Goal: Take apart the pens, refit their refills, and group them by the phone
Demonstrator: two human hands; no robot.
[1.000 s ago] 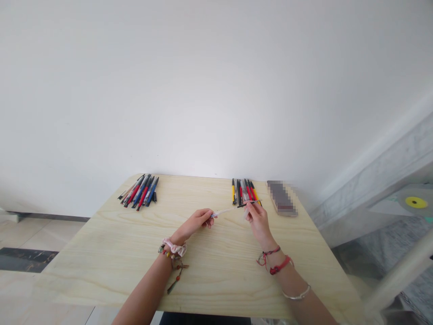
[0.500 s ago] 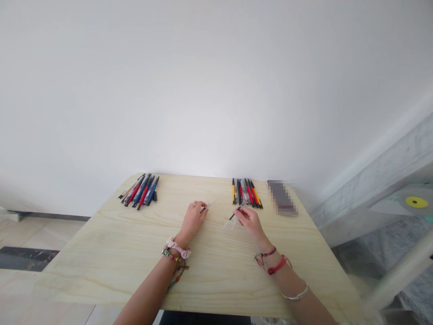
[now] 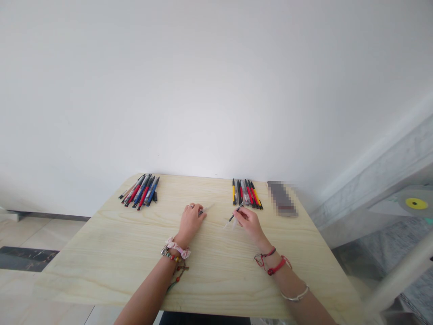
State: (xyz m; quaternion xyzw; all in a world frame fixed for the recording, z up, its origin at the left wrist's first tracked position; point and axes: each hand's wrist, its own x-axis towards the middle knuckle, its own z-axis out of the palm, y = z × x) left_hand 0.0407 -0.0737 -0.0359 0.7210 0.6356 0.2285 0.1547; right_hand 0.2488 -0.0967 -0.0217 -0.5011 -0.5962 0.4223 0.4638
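My left hand point(image 3: 191, 222) rests low over the middle of the table, fingers curled on a pen part with a clear tube point(image 3: 209, 208) pointing away to the right. Its dark end is partly covered by the fingertips. My right hand point(image 3: 249, 223) pinches a slim black pen piece point(image 3: 236, 213) between thumb and fingers, slanting, with a pale tip at its lower end. A small translucent piece point(image 3: 233, 225) shows just under the right fingers; whether it is held I cannot tell.
Red, blue and clear pens point(image 3: 142, 192) lie bunched at the table's back left. Yellow, red, black and clear pens point(image 3: 246, 193) lie in a row at the back right, beside a blurred dark flat object point(image 3: 283, 198). A white wall point(image 3: 209, 113) rises behind the table point(image 3: 216, 271).
My left hand has slid slightly left and nearer with its clear pen part. My right hand has stayed almost still, holding the black pen piece.
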